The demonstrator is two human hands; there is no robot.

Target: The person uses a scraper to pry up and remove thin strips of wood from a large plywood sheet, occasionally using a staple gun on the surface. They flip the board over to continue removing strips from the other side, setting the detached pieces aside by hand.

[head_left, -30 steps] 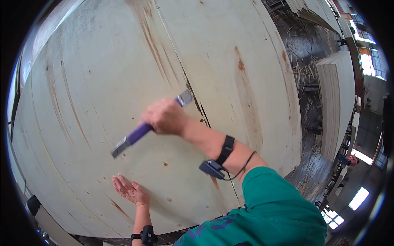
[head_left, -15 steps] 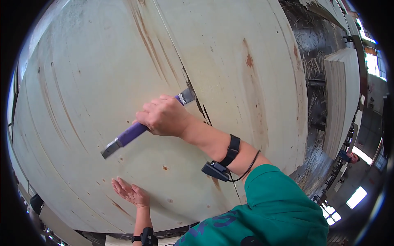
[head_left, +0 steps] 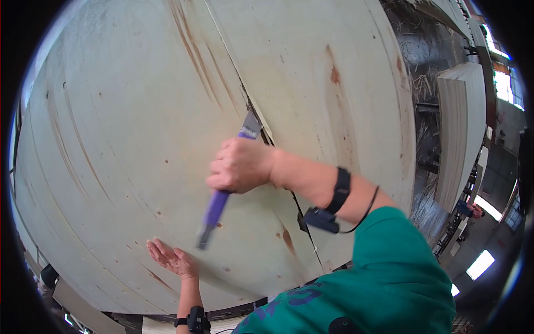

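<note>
My right hand is wrapped round the purple handle of a scraper with a flat metal blade. The blade's tip rests at a dark, ragged seam between two pale wood veneer sheets. A raised sliver of veneer shows just right of the blade. The scraper's metal butt end points down toward me, slightly blurred. Lower left, my left hand lies on the veneer sheet with its fingers stretched out and nothing in it. Dark gaps along the seam continue below my right wrist.
A stack of wood sheets stands to the right, beyond a strip of floor littered with wood scraps. Far right, another person is in the background near bright windows. Brown streaks and knots mark the veneer.
My right hand has turned the scraper more upright, and its blade has shifted up along the seam. The butt end has swung down and right. My left hand has barely moved.
</note>
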